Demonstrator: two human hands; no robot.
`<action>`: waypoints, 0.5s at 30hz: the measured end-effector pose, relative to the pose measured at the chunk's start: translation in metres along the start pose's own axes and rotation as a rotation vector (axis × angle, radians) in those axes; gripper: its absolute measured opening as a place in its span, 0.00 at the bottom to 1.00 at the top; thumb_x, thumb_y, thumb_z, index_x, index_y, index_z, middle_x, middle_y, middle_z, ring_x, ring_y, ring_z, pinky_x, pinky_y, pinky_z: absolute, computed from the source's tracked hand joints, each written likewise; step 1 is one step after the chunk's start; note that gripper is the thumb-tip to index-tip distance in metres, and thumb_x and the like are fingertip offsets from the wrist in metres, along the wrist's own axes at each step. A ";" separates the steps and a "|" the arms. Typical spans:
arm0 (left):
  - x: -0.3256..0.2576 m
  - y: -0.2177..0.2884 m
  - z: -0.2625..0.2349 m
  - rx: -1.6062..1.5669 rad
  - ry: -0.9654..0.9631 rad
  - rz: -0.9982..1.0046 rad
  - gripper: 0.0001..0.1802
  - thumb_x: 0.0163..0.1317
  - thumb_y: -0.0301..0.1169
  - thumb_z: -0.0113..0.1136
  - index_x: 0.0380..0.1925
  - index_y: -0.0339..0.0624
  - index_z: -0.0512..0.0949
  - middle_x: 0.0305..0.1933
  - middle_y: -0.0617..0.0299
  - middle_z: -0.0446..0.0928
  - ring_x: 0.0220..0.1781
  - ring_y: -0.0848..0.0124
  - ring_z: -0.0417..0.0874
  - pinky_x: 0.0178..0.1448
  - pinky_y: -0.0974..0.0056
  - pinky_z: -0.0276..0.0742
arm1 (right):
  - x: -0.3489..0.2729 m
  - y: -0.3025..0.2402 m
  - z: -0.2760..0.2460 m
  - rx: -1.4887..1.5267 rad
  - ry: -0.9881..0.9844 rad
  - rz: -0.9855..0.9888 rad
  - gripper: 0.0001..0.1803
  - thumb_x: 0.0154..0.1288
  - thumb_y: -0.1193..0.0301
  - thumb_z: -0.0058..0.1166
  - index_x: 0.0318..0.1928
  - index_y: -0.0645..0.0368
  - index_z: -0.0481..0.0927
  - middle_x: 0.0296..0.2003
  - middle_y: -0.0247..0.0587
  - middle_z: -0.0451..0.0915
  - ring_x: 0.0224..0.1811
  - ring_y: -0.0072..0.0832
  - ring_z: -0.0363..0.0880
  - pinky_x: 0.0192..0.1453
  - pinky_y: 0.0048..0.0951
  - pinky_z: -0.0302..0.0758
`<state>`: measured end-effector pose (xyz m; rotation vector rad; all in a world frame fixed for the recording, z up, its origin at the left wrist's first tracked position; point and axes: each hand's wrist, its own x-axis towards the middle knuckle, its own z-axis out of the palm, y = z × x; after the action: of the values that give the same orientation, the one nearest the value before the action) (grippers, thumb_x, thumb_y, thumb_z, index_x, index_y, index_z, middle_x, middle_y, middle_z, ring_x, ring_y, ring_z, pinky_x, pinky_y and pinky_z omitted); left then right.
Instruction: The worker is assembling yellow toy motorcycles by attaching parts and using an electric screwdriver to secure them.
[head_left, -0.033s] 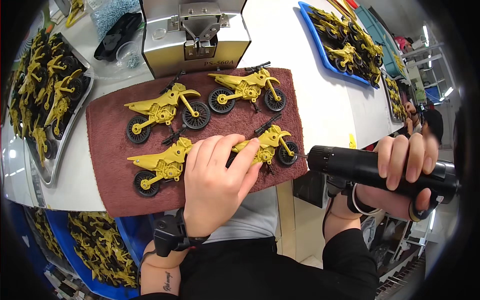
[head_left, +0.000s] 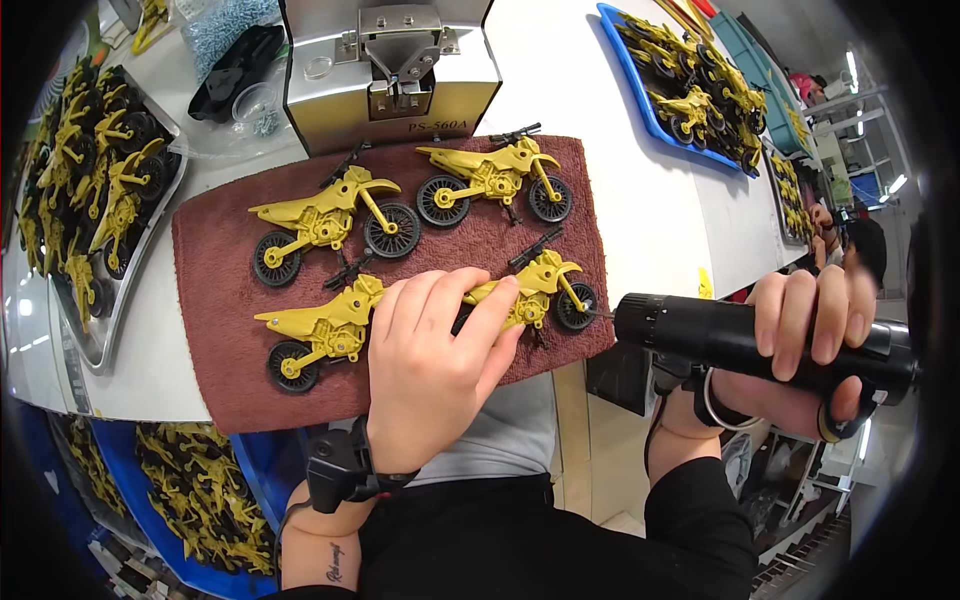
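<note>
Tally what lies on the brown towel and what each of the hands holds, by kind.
Yellow toy motorbikes on the brown towel: 4 (back left, back right, front left, front right, the last two under the left hand)
Black electric screwdrivers: 1, gripped in the right hand
Total: 5
</note>
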<state>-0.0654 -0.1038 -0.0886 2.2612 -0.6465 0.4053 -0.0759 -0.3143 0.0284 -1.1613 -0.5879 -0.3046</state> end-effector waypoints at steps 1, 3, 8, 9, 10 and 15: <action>0.000 0.000 0.000 0.002 0.000 0.002 0.19 0.42 0.31 0.66 0.39 0.46 0.78 0.39 0.63 0.74 0.41 0.62 0.73 0.46 0.59 0.66 | 0.000 0.000 0.000 0.010 -0.002 0.007 0.16 0.47 0.71 0.57 0.35 0.56 0.64 0.28 0.33 0.69 0.22 0.22 0.69 0.32 0.25 0.67; 0.000 0.000 0.000 0.006 0.001 0.004 0.19 0.42 0.31 0.66 0.39 0.46 0.78 0.39 0.62 0.74 0.40 0.62 0.73 0.45 0.59 0.66 | -0.001 0.000 -0.001 0.022 -0.005 0.015 0.17 0.47 0.71 0.57 0.35 0.56 0.64 0.28 0.33 0.69 0.22 0.22 0.69 0.32 0.25 0.67; 0.000 0.000 0.000 0.008 0.005 0.009 0.19 0.42 0.31 0.66 0.39 0.45 0.78 0.39 0.62 0.74 0.40 0.62 0.73 0.45 0.59 0.66 | -0.004 0.002 -0.002 -0.017 -0.001 -0.041 0.19 0.51 0.68 0.61 0.38 0.54 0.64 0.30 0.34 0.71 0.24 0.25 0.73 0.32 0.28 0.71; -0.001 0.000 0.000 0.007 0.007 0.011 0.19 0.42 0.31 0.66 0.39 0.45 0.78 0.39 0.62 0.74 0.41 0.61 0.73 0.46 0.58 0.66 | -0.004 0.002 -0.001 -0.016 -0.002 -0.040 0.19 0.51 0.68 0.61 0.38 0.54 0.64 0.30 0.34 0.71 0.24 0.25 0.73 0.32 0.28 0.71; -0.001 0.000 0.000 0.006 0.010 0.013 0.19 0.43 0.32 0.66 0.39 0.45 0.78 0.40 0.61 0.74 0.41 0.61 0.73 0.46 0.58 0.66 | -0.005 0.003 -0.001 -0.013 0.013 -0.045 0.19 0.51 0.68 0.62 0.38 0.54 0.64 0.30 0.34 0.71 0.24 0.25 0.73 0.31 0.27 0.70; 0.001 0.007 -0.008 -0.005 -0.034 -0.023 0.22 0.42 0.36 0.67 0.40 0.45 0.78 0.42 0.62 0.74 0.48 0.61 0.72 0.54 0.56 0.64 | -0.008 -0.002 -0.001 0.049 0.049 -0.023 0.17 0.47 0.71 0.58 0.36 0.57 0.64 0.29 0.33 0.69 0.22 0.21 0.68 0.32 0.25 0.66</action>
<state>-0.0694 -0.1030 -0.0786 2.2735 -0.6371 0.3543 -0.0831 -0.3165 0.0247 -1.0979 -0.5633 -0.3353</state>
